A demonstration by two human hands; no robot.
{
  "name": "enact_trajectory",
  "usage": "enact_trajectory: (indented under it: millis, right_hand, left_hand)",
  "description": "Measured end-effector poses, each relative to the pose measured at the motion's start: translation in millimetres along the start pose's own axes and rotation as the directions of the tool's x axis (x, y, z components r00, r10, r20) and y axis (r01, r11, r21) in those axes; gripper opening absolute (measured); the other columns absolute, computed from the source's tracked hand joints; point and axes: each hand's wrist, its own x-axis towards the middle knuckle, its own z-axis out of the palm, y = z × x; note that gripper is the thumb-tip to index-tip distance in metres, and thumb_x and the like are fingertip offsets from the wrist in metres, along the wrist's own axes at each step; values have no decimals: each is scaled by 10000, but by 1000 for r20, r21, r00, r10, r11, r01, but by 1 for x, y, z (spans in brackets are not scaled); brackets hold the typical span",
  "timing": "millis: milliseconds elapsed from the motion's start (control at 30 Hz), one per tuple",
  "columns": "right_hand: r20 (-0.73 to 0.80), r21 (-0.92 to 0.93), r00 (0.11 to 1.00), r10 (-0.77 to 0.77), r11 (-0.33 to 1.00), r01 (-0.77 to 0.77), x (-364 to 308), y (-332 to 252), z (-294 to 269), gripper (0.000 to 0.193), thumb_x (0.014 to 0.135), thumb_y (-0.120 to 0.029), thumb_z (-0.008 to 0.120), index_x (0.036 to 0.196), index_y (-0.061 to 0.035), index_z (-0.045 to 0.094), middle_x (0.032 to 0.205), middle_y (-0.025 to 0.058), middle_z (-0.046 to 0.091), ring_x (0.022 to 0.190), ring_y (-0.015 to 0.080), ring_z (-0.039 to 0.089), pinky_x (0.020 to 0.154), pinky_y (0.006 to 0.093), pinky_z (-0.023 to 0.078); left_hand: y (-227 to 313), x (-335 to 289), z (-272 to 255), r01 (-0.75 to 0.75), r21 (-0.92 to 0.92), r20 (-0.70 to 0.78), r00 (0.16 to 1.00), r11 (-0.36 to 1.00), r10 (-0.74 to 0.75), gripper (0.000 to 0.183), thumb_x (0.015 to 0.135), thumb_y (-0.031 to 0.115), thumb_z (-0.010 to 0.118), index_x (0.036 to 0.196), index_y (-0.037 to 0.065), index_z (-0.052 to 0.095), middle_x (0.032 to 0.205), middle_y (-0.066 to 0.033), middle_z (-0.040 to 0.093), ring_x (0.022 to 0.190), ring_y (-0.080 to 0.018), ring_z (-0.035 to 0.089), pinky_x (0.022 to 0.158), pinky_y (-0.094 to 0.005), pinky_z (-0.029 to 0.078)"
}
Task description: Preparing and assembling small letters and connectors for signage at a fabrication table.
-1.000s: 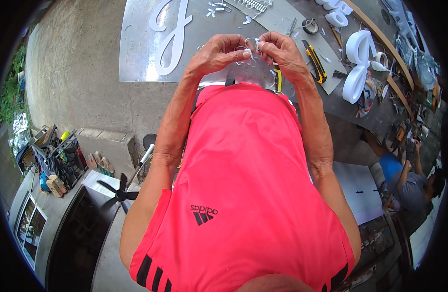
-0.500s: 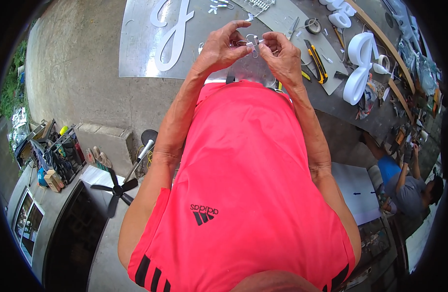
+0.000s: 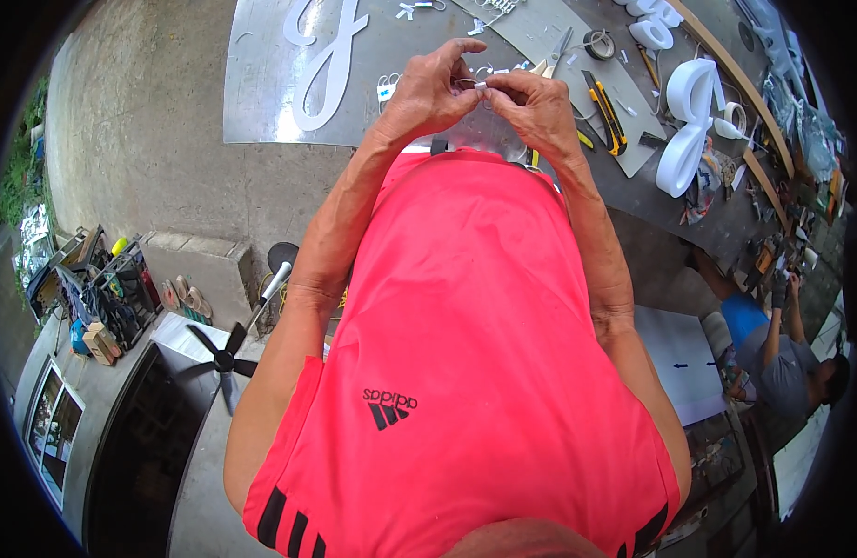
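Over the grey metal table, my left hand (image 3: 435,91) and my right hand (image 3: 536,108) meet at the fingertips. Between them is a small white block with thin wire (image 3: 481,86), pinched from both sides; its exact kind is too small to make out. Just left of my left hand lies a small white piece with a blue mark and wire loops (image 3: 386,91). Beyond my right hand are scissors (image 3: 559,48), and to its right a yellow-and-black utility knife (image 3: 607,116) rests on a grey sheet (image 3: 638,153).
A flat white script-shaped letter (image 3: 335,79) lies on the table at left. Right of the knife stand a white looped letter form (image 3: 680,172) and a roll of black tape (image 3: 599,43). A fan (image 3: 224,361) is at lower left; another person (image 3: 773,358) works at far right.
My right hand has moved left and its fingertips have closed in on the small white block, bringing both hands together. The piece with the blue mark shows more clearly now.
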Motion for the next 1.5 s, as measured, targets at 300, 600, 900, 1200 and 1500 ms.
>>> enact_trajectory:
  millis: [300,600,900,1200,1500]
  right_hand:
    - [-161,-286,970,-183,949,132,-3,-7,13,131,829,-91,741,942,-31,770,770,109,718,639,177,697,587,286,526]
    - [-170,9,984,46,999,-45,-8,2,9,149,843,-122,739,959,-34,771,805,103,737,663,196,702,608,315,540]
    - [-13,-19,999,-46,999,45,-6,7,-2,176,879,-139,722,992,-11,764,781,89,734,640,137,669,608,274,528]
    - [138,-40,990,-28,999,33,-10,0,-5,142,895,-113,686,944,20,696,722,95,702,609,133,660,584,281,524]
    - [96,-96,990,-105,989,115,-21,-11,8,122,853,-88,676,851,16,613,738,152,665,653,292,671,606,381,523]
  left_hand:
    - [-11,-1,13,23,3,-99,995,1000,-23,404,772,85,762,1161,29,670,844,-70,724,796,-141,721,752,-283,584]
    - [-17,0,9,103,-100,-2,995,990,-104,308,818,167,818,1058,2,719,906,-72,749,806,-124,700,736,-280,576]
    - [-8,0,-1,72,52,79,994,996,-76,276,826,210,816,963,-10,722,812,-80,730,726,-128,667,677,-289,556]
    - [-16,-19,11,36,5,41,999,999,-36,211,832,151,775,883,-17,657,749,-65,694,688,-106,631,640,-270,529]
    - [-11,-37,16,147,-79,34,989,986,-145,178,840,109,750,895,-25,646,750,-43,677,673,-76,595,608,-257,503]
